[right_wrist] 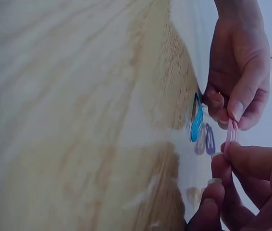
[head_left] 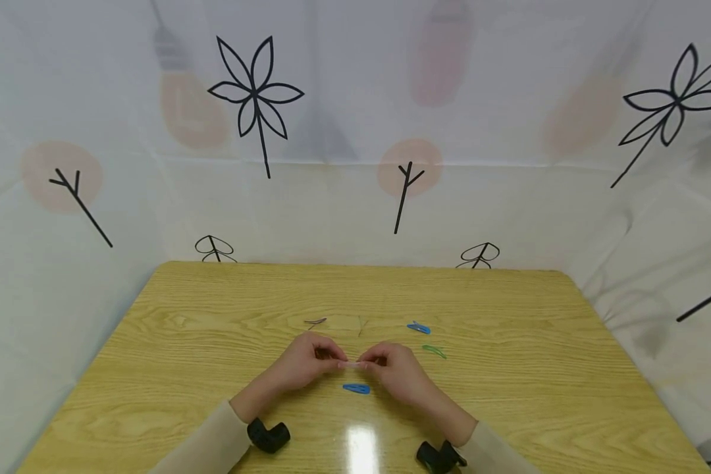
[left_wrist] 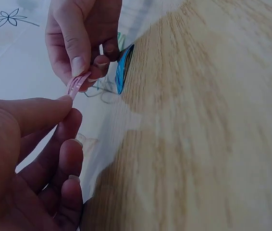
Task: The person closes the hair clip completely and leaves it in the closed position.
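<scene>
Bright, tabletop glare, blurry wrist views

The table is wood-grain laminate, smooth and glossy; the blue hair clip looks shiny, with a painted finish.

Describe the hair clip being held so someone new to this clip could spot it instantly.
On the wooden table, look near the front edge where the left hand and right hand meet. The pink hair clip is pinched between them, above the tabletop. Unlike the blue clip and green clip, it is pale pink and not lying flat.
</scene>
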The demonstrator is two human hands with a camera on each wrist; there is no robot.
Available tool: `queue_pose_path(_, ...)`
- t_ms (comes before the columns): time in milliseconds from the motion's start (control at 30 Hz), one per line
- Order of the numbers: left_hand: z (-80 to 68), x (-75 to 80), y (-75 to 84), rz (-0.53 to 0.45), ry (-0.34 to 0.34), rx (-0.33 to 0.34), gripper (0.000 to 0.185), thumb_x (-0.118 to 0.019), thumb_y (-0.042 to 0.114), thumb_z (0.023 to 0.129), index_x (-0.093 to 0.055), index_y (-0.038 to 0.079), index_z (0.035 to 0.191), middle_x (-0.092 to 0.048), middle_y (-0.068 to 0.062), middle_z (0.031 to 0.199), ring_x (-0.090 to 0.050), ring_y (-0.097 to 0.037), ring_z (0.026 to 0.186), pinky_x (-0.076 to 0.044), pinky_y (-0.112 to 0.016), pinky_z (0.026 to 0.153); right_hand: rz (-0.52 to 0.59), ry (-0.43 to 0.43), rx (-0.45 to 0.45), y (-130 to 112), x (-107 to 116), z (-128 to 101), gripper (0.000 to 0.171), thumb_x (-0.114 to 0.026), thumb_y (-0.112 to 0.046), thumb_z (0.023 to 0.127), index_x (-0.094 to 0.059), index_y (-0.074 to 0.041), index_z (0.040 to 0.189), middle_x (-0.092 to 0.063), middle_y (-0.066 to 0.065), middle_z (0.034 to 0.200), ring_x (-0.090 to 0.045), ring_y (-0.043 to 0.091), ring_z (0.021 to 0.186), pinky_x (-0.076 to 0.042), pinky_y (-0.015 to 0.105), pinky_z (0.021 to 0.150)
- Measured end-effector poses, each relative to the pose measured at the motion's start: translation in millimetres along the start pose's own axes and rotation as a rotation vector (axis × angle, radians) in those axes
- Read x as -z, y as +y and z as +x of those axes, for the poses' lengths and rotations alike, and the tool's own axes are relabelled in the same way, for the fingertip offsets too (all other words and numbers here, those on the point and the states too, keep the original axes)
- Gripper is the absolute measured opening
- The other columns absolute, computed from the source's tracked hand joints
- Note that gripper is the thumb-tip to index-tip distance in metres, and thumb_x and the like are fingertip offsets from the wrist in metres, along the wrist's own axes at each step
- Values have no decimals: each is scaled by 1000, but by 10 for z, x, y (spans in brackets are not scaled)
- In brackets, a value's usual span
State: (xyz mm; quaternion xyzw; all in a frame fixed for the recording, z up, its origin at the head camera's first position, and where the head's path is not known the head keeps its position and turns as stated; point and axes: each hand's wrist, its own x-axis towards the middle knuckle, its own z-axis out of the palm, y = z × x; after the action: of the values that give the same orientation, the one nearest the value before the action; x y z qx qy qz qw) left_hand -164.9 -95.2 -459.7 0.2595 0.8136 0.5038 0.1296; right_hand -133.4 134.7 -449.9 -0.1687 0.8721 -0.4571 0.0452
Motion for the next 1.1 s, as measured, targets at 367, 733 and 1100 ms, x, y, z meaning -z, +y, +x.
queue_pose_path(367, 50, -1, -46, 78, -95, 20, 2, -75, 21, 91, -77, 20, 90, -69, 12, 84, -57, -10, 76, -46, -28, 69, -62, -100, -21, -45, 25, 46, 10, -73, -22, 92, -76, -17, 84, -67, -12, 80, -56, 8, 76, -47, 29, 70)
queue_pose_path(733, 36, 9, -37, 92, -117, 6, 8, -76, 16, 90, -76, 23, 87, -66, 10, 84, -56, -9, 72, -47, -28, 66, -102, -140, -20, -58, 2, 51, 13, -74, -23, 91, -73, -17, 80, -62, -12, 72, -52, 6, 68, -44, 26, 63)
queue_pose_path(1100, 16, 8, -26, 78, -133, -2, 6, -76, 13, 90, -76, 18, 87, -66, 10, 84, -57, -9, 70, -47, -26, 64, -70, -185, -49, -52, -3, 53, 10, -73, -17, 92, -72, -15, 83, -62, -9, 73, -53, 10, 68, -44, 27, 63)
